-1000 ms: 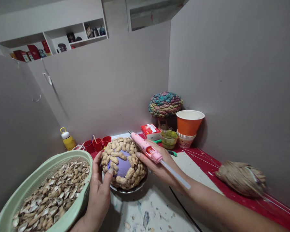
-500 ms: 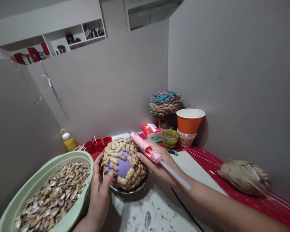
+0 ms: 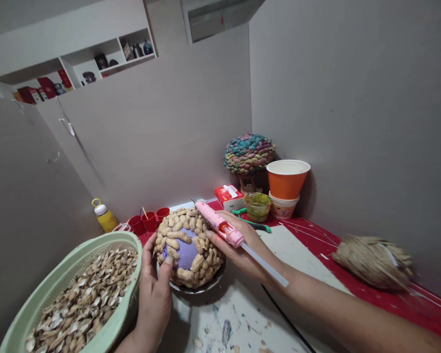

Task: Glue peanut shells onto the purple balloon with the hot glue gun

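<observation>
A purple balloon [image 3: 185, 254], covered largely with peanut shells [image 3: 202, 230], rests in a shallow metal bowl [image 3: 195, 291]. A bare purple patch faces me. My left hand [image 3: 154, 284] grips the ball's left side, its thumb pressed on a shell near the balloon's knot. On the right side, my right hand [image 3: 238, 240] holds a pink hot glue gun [image 3: 220, 224] and also touches the shells with its thumb. The gun's nozzle points away to the upper left, over the ball's top. A clear glue stick [image 3: 266, 265] sticks out of its rear end.
A green basket [image 3: 132, 240] of peanut shells stands at the left. Behind are a yellow bottle [image 3: 106, 218], red cups [image 3: 150, 221], a tissue pack [image 3: 229, 197], a glass bowl [image 3: 257, 208], an orange paper bucket [image 3: 287, 180] and a colourful woven ball [image 3: 249, 154]. A fibre bundle [image 3: 373, 261] lies right.
The view has shifted slightly. Both hands keep their hold on the ball, and the glue gun stays in the right hand at nearly the same place.
</observation>
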Tool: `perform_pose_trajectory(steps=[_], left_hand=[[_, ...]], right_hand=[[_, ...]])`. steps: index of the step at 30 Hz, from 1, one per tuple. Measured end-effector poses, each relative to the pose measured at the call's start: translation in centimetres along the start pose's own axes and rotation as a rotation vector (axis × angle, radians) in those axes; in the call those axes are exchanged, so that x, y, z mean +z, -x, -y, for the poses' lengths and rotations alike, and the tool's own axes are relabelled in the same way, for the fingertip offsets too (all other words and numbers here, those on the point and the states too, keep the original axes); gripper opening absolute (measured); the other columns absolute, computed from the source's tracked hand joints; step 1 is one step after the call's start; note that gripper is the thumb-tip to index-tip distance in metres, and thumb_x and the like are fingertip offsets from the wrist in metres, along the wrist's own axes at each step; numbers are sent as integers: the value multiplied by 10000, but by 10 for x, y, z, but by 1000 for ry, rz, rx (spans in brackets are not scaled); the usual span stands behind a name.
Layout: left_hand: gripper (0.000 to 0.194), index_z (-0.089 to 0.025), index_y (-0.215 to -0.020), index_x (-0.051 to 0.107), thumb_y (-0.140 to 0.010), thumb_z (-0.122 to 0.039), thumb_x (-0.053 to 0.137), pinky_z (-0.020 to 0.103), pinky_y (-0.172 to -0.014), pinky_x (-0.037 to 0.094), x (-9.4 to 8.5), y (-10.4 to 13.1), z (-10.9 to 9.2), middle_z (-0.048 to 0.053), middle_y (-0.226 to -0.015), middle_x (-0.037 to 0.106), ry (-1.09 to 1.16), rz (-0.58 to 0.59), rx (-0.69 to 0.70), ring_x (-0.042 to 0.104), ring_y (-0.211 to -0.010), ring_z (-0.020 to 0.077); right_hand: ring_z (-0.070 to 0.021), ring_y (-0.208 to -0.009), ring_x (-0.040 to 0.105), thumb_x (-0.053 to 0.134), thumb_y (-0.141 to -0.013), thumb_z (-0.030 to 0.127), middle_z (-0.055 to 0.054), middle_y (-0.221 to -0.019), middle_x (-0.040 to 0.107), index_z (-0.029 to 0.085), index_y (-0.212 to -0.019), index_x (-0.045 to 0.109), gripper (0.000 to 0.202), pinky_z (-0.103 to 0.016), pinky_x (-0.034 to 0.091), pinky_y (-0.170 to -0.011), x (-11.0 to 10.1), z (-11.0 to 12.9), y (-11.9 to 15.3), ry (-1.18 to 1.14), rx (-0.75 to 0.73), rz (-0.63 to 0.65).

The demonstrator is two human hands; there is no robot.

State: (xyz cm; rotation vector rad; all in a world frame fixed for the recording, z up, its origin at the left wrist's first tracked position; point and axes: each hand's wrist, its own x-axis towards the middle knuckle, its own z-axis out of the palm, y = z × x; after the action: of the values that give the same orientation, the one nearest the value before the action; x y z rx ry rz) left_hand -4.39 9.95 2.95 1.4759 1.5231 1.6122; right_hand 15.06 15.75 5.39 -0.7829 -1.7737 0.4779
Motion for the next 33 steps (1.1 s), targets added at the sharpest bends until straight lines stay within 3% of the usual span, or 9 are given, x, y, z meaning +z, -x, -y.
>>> perform_pose_trajectory(steps=[13,20,23,27,33], left_hand=[[562,-297,-1422,361,-902,-406,541,474,-1134,320,-3,1,11,81,-1487,437,25,46,70,416,-1358,280],[684,-293,-1489,278,-885,-389,584,482,-1163,280,-4,14,24,89,-1577,315,-77,2,133,289,-1438,298],[716,-275,-1510,224,-896,-402,569,479,-1177,252,-5,21,29,99,-1604,249,-91,4,102,248,-1455,295],[747,-283,-1528,160,-908,-403,558,474,-1193,202,-6,27,35,97,-1592,283,-43,45,59,263,-1451,279],[776,-247,-1535,152,-901,-450,551,443,-1209,94,-9,30,34,80,-1621,200,-33,50,-11,141,-1486,261]], right_hand=[[-246,-842,617,516,-878,268,-70,-919,637,240,-906,559,59,-371,502,-773,2,-4,2,-29,15,0],[-276,-921,638,561,-873,378,-71,-936,676,246,-901,618,146,-376,514,-803,4,-10,3,-33,95,-21],[-271,-910,643,564,-881,425,-65,-923,695,226,-904,646,216,-376,508,-813,4,-10,2,-15,121,-38],[-272,-921,637,569,-879,424,-68,-962,704,210,-953,662,245,-384,496,-825,2,-8,2,-2,129,-58],[-282,-886,629,546,-889,410,-84,-1005,702,235,-940,674,223,-381,504,-799,-1,-3,2,14,109,-53]])
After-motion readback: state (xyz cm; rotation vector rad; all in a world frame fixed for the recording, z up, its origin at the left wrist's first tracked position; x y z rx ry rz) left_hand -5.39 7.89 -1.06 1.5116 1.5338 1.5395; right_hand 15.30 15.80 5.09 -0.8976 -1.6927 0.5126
